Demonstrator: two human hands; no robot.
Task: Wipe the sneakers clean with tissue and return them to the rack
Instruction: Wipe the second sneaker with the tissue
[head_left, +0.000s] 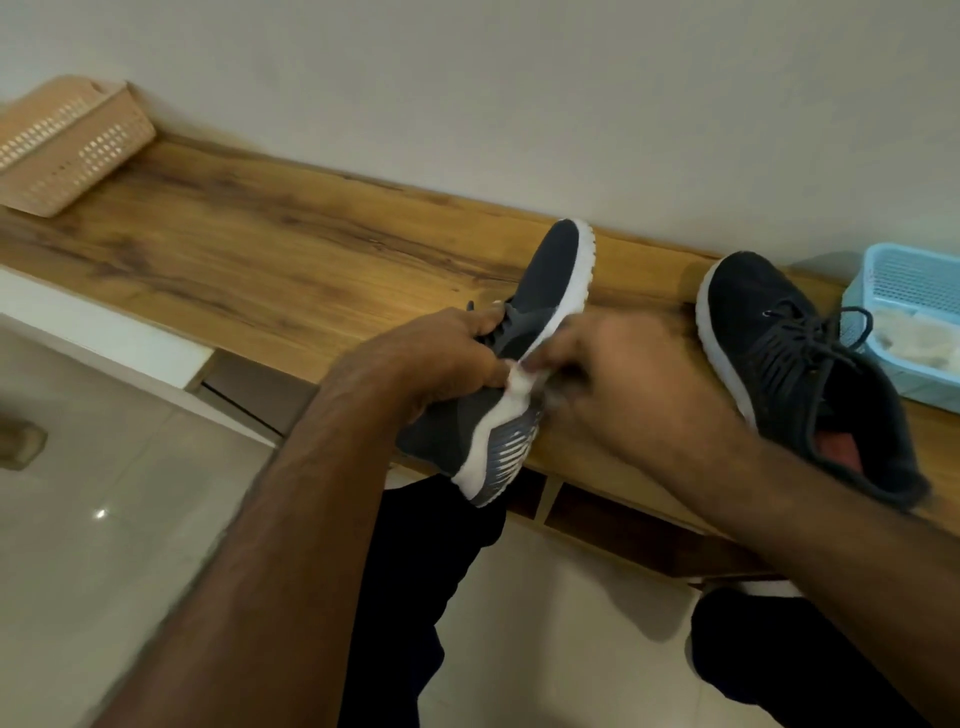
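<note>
**Wiping sneaker sole edge over rack top**

Bottom of frame: both forearms reach up from lower edge, dark trousers (415, 597) below them, pale tiled floor (104, 519) lower left.

Centre: left hand (441, 358) grips the held sneaker (540, 296) across its upper, fingers curled near the laces. Sneaker is dark grey with white sole, tipped on its side, toe pointing to upper centre, heel hanging past the front edge of the rack top (260, 249). Right hand (613, 374) is just right of it, motion-blurred, fingers pinching a small white tissue (519, 382) against the white sole edge at mid-shoe. Tissue mostly hidden by fingers.

Right of centre: second sneaker (789, 364) lies on the rack top, sole down, laces loose, toe toward the wall, heel at the front edge. Apart from the held one; right forearm crosses in front of its heel.

Right edge: light blue basket (883, 270) just beside the second sneaker, white stuff inside, can't tell what exactly.

Below the top, right of centre: open rack compartments (597, 519), dark inside.

Upper left: tan perforated basket (67, 150) on the far end of the rack top, against the white wall (519, 104).
</note>
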